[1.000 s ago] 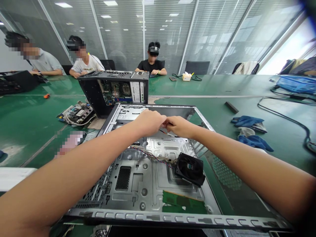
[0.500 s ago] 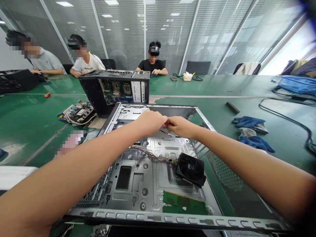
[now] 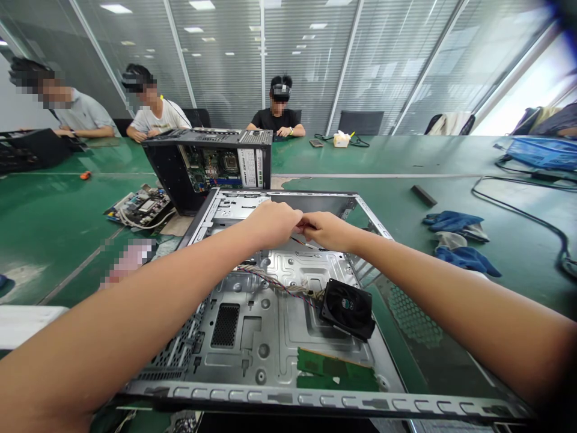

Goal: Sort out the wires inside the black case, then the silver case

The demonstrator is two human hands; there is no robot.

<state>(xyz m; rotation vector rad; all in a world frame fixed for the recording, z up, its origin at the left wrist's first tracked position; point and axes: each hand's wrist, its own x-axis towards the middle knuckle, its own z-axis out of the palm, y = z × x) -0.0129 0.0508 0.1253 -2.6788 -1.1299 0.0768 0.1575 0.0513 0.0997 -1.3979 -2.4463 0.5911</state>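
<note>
My left hand [image 3: 276, 224] and my right hand [image 3: 328, 230] meet above the far part of an opened computer case [image 3: 283, 338] lying on its side. Both have their fingers closed and their tips together. Whatever they pinch is hidden behind the fingers. Just below them runs a thin wire [image 3: 308, 244] with red and white strands; whether it reaches into the fingers I cannot tell. A bundle of twisted cables [image 3: 282, 284] crosses the case floor to a black cooling fan [image 3: 347, 308]. Green memory modules [image 3: 336, 368] lie near the front edge of the case.
Behind stands another open computer case [image 3: 207, 165] with a motherboard inside. A loose circuit board assembly [image 3: 142, 207] lies on the left. Blue-grey gloves [image 3: 464, 243], a dark bar [image 3: 424, 195] and a black cable [image 3: 527, 210] are on the right. Several people sit across the green table [image 3: 392, 165].
Both hands stay together over the far part of the case with almost no movement. The whole view has shifted very slightly.
</note>
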